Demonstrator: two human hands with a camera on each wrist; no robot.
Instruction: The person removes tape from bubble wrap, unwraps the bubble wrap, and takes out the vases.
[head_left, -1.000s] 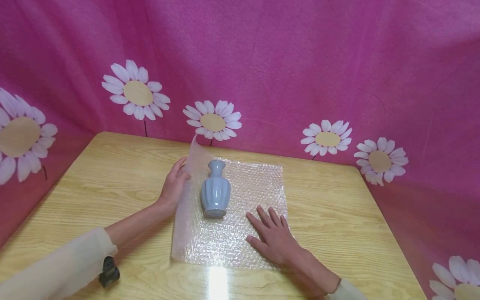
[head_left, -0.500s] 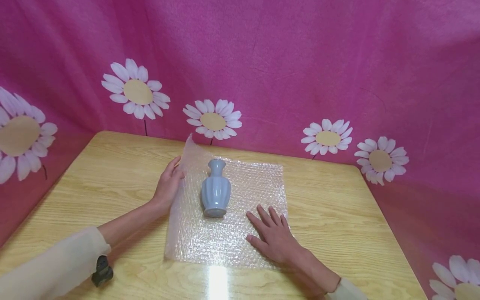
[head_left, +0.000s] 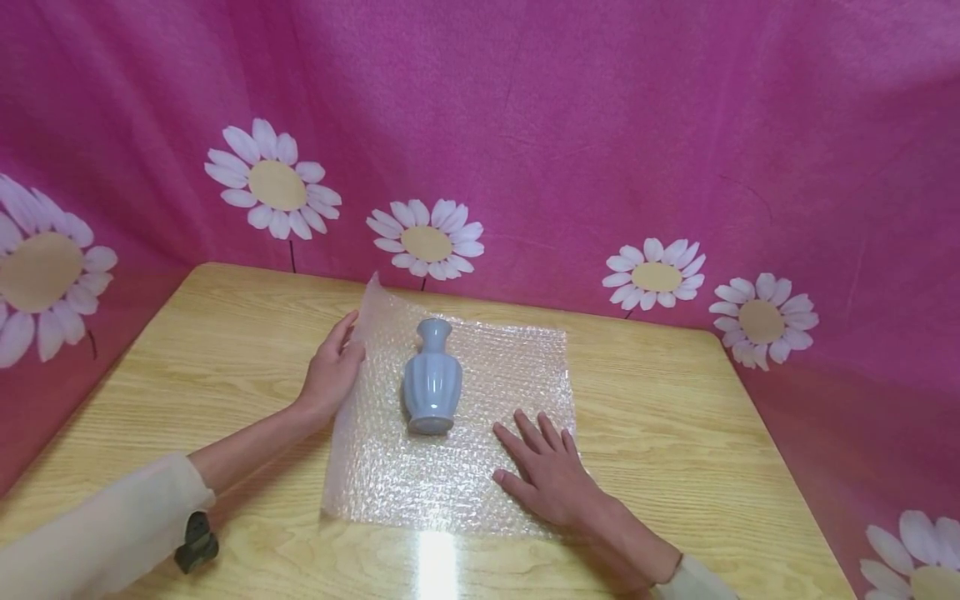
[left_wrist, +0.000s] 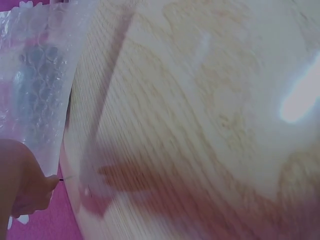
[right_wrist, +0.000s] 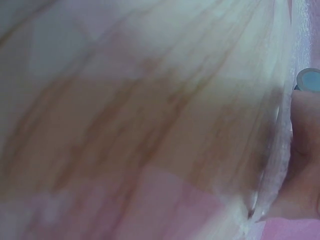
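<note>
A: What do we note about the grip?

B: We see the right hand (head_left: 551,485) resting flat, fingers spread, on the lower right of the clear, textured plastic bubble-wrap sheet (head_left: 495,367). The left hand (head_left: 330,372) meets the sheet's raised left edge; whether thumb and fingers are clamped on it, we cannot tell.

A: Where do we find the glossy, blue-grey, ribbed vase (head_left: 432,383)?

B: On the sheet, left of its middle, between the hands and touched by neither.

A: What could go wrong from here?

B: We judge rolling the chief risk: the body is rounded and smooth, so a sharp lift at the left edge could turn it sideways, toward the right hand.

A: Which way does the vase point?

B: It lies on its side, flared mouth toward the magenta, daisy-printed cloth backdrop (head_left: 540,158), base toward the near side of the pale, wood-grained table (head_left: 667,417). We take its long axis to run almost straight front to back.
</note>
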